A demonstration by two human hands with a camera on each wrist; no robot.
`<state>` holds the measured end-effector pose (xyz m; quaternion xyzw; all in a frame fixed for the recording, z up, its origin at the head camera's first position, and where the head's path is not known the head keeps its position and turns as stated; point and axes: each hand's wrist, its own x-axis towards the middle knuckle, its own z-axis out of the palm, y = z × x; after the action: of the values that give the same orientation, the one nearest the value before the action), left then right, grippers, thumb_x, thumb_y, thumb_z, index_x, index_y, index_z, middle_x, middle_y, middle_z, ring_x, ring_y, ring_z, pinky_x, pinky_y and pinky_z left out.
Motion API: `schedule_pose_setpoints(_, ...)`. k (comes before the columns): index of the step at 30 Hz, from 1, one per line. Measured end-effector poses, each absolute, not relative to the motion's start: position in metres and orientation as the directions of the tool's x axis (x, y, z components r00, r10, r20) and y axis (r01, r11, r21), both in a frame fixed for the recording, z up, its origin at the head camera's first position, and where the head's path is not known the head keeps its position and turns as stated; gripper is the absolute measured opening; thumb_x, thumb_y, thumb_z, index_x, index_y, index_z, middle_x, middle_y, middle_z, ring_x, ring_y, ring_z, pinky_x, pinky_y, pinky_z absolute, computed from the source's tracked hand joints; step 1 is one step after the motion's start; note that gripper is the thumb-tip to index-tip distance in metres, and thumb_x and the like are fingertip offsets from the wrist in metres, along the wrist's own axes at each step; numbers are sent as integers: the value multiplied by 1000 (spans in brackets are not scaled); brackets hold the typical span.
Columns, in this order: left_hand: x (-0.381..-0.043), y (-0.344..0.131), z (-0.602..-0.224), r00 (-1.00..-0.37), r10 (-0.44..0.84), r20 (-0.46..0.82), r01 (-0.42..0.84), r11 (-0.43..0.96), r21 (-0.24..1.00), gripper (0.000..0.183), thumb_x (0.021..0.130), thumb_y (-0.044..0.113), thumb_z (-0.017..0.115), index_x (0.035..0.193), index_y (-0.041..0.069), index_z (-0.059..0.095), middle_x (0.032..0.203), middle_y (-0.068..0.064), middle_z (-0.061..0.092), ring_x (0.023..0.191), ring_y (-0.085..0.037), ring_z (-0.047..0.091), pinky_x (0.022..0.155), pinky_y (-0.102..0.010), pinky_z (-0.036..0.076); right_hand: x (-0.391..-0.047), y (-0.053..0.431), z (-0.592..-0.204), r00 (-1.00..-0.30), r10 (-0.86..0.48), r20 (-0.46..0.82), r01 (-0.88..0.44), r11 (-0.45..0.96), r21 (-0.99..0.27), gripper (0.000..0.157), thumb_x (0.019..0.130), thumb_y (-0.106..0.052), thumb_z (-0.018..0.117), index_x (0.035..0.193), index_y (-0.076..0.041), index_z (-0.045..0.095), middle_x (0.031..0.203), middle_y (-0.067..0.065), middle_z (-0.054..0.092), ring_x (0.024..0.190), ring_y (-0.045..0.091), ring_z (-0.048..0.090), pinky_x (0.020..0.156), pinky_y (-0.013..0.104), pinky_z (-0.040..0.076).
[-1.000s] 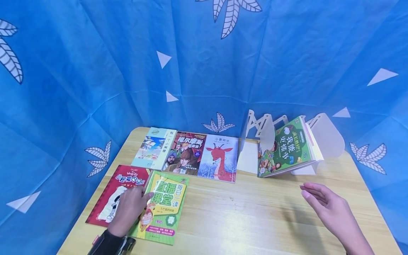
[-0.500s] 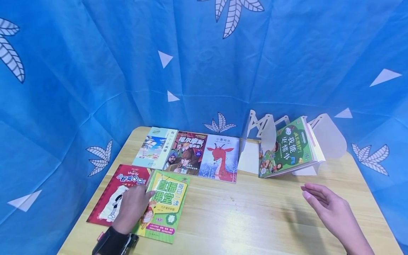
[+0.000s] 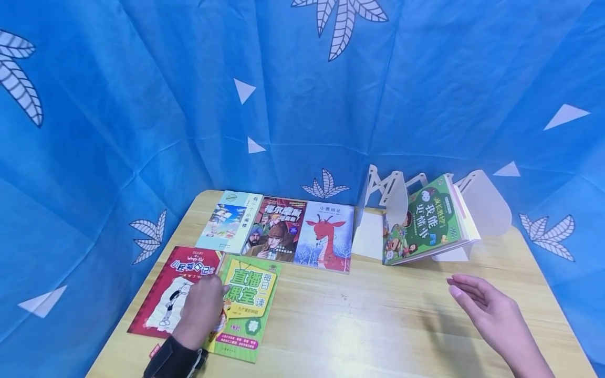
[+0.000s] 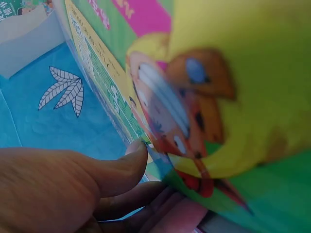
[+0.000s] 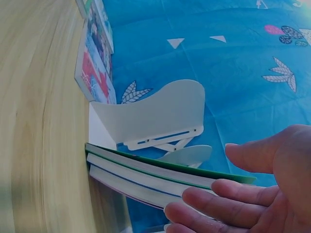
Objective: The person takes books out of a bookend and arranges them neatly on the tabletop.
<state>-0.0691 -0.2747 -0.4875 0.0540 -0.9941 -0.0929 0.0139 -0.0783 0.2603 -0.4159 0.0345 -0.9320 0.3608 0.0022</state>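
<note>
A green and yellow book [image 3: 246, 304] lies at the front left of the table. At its left edge my left hand [image 3: 203, 307] pinches it, thumb [image 4: 131, 162] against the cover and the fingers curled behind the edge. Beside it is a red book [image 3: 163, 304] with a cartoon figure, partly behind that hand. My right hand [image 3: 487, 310] hovers over the table's right side with relaxed fingers and holds nothing. Beyond it, a green-covered book [image 3: 425, 223] leans with others in a white bookend rack [image 3: 482, 205]; the right wrist view shows their page edges [image 5: 146, 182].
At the table's back lie a pale blue book [image 3: 224, 223], a dark red book with detectives [image 3: 274, 231] and a white and blue deer book [image 3: 323, 236]. Blue cloth [image 3: 302, 105] hangs behind the wooden table [image 3: 359, 325]. A black band [image 3: 172, 359] circles the left wrist.
My left hand has shifted slightly rightward along the green and yellow book's left edge. The right hand and the books stay in nearly the same places.
</note>
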Motion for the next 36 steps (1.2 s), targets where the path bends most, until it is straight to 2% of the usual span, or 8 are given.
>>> schedule_pose_setpoints(4,-67,-274,-489,-994,-87,68,-75,984,163,35,84,21,73,95,-10,63,61,-7,48,51,-19,51,48,-31,51,-81,262,-416,-998,-57,36,-66,744,-665,47,97,-40,53,124,-2,55,115,18,64,94,-9,53,73,6,44)
schedule_pose_setpoints(9,-65,-271,-489,-990,-68,126,-49,988,150,36,82,20,75,96,-11,63,63,-9,50,52,-22,54,48,-34,53,-88,265,-417,-998,-47,45,-65,749,-659,49,97,-39,54,126,0,53,117,22,62,101,24,62,73,10,48)
schedule_pose_setpoints(12,-65,-270,-488,-988,-64,142,-45,990,135,36,81,19,76,96,-11,63,65,-11,51,56,-25,56,51,-37,55,-95,268,-419,-999,-47,25,-52,747,-662,54,97,-41,53,130,2,49,122,26,59,106,38,58,78,28,54)
schedule_pose_setpoints(16,-66,-268,-486,-985,-43,167,-24,993,114,36,79,17,77,98,-11,63,69,-14,53,62,-29,58,56,-42,57,-104,271,-423,-998,-46,-45,-5,749,-662,67,97,-48,49,136,6,40,128,31,51,111,46,52,84,54,49)
schedule_pose_setpoints(20,-66,-269,-486,-979,-5,204,18,994,110,37,77,14,79,101,-9,63,71,-15,55,64,-28,58,58,-42,57,-114,271,-427,-996,-39,-76,21,748,-663,76,96,-51,48,138,10,32,130,35,47,112,49,49,84,58,48)
schedule_pose_setpoints(25,-68,-271,-489,-967,45,253,71,993,96,47,72,15,82,108,-7,61,78,-17,59,69,-29,59,62,-43,57,-126,269,-431,-997,-37,-64,18,714,-699,80,95,-49,51,140,12,26,132,37,44,113,49,49,85,58,48)
schedule_pose_setpoints(31,-69,-271,-491,-958,69,280,96,992,85,52,70,12,83,112,-7,59,84,-20,61,73,-30,60,61,-43,57,-138,265,-436,-998,-53,-24,-17,661,-750,74,95,-46,53,143,4,28,134,34,44,114,45,51,86,56,48)
schedule_pose_setpoints(36,-68,-272,-492,-944,93,315,129,987,93,55,69,9,83,115,-9,58,89,-23,63,79,-33,62,64,-43,58,-145,260,-435,-997,-70,-23,-25,615,-788,74,95,-46,52,147,-2,24,137,32,41,118,46,46,89,58,46)
